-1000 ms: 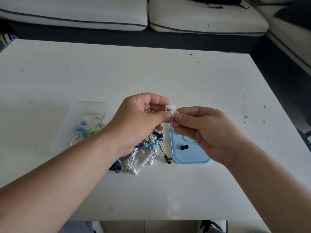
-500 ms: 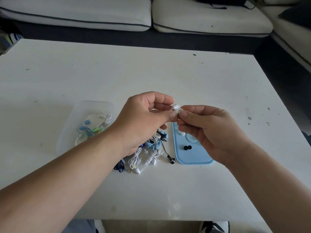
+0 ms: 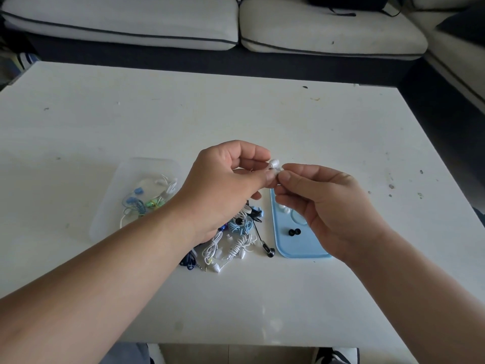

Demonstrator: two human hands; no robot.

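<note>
Both hands meet above the white table (image 3: 262,119). My left hand (image 3: 223,185) pinches a small white earbud (image 3: 274,163) between thumb and forefinger. My right hand (image 3: 322,206) pinches the same earbud at its lower end with thumb and fingertip. Under the hands lies a pile of wired earphones (image 3: 231,243), white, blue and black. A blue lid (image 3: 294,245) lies right of the pile with two black ear tips (image 3: 294,232) and a few white tips (image 3: 283,209) on it.
A clear plastic box (image 3: 112,206) at the left holds more earphones, blue, green and white. A sofa with white cushions (image 3: 328,30) runs along the far side and the right. The table's near edge is just below my forearms.
The two hands have stayed together on the earbud, with only small shifts of the fingers. The view has drifted slightly.
</note>
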